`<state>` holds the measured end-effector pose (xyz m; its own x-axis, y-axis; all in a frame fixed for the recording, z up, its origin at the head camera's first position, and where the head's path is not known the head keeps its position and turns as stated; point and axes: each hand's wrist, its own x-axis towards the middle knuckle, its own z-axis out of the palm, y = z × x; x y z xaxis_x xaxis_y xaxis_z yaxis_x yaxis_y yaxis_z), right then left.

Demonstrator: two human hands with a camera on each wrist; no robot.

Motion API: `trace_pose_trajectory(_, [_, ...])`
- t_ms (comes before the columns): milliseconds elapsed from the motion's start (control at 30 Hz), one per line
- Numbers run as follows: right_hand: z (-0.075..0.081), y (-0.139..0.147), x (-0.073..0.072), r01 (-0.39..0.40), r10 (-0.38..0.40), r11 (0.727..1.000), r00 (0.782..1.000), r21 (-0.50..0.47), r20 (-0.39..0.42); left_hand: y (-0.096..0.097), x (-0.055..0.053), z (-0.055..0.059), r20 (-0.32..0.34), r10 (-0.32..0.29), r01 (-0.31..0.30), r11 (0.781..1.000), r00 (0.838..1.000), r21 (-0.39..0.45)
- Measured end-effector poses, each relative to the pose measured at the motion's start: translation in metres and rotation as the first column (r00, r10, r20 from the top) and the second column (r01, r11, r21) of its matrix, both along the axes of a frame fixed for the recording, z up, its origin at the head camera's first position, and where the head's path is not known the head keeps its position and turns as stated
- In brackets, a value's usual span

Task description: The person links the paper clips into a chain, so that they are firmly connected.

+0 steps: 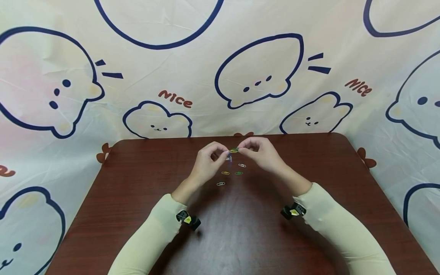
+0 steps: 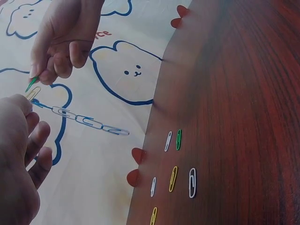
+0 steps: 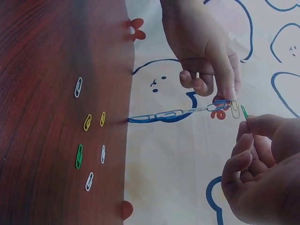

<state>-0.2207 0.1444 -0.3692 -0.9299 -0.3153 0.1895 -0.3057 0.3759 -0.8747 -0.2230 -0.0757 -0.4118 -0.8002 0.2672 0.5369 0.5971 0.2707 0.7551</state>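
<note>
Both hands are raised near the far table edge, close together. My left hand (image 1: pixel 209 162) pinches a yellow paper clip (image 3: pixel 235 110) between thumb and forefinger. Linked to that clip, a chain of blue and white paper clips (image 2: pixel 89 121) hangs down, seen slanting across both wrist views. A green paper clip (image 3: pixel 244 111) is pinched at the fingertips of my right hand (image 1: pixel 264 153), its tip close beside the yellow one. Whether the green and yellow clips touch cannot be told. The right hand's other fingers are loosely curled.
Several loose paper clips lie on the dark brown table (image 1: pixel 240 229) below the hands, among them a green clip (image 2: pixel 178 139), a yellow clip (image 2: pixel 173 179) and a white clip (image 2: pixel 192 183). A patterned cloth (image 1: pixel 203 76) hangs behind the far edge.
</note>
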Motion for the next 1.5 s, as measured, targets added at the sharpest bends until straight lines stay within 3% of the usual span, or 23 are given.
trace_pose_trajectory(667, [-0.0006,-0.0045,0.0013,0.030,-0.031,0.999,1.000,0.044,0.000,0.0003,-0.0016,-0.0021,-0.042,-0.011,0.009,0.999,0.999,-0.040])
trace_pose_trajectory(1033, [-0.0023,-0.0010,0.0006,0.047,-0.047,0.998,0.999,0.047,-0.005,-0.0002,-0.0020,-0.0013,-0.061,-0.002,0.002,1.000,0.998,-0.003])
trace_pose_trajectory(1300, [-0.0064,0.0031,-0.0003,0.066,-0.065,0.994,0.998,0.091,-0.009,-0.0015,-0.0009,-0.0005,-0.049,0.011,-0.012,1.000,0.999,-0.012])
trace_pose_trajectory(1500, [-0.0057,0.0024,-0.0005,0.063,-0.062,0.996,0.998,0.069,-0.019,-0.0017,-0.0005,-0.0012,-0.040,0.015,-0.016,0.999,0.999,-0.041])
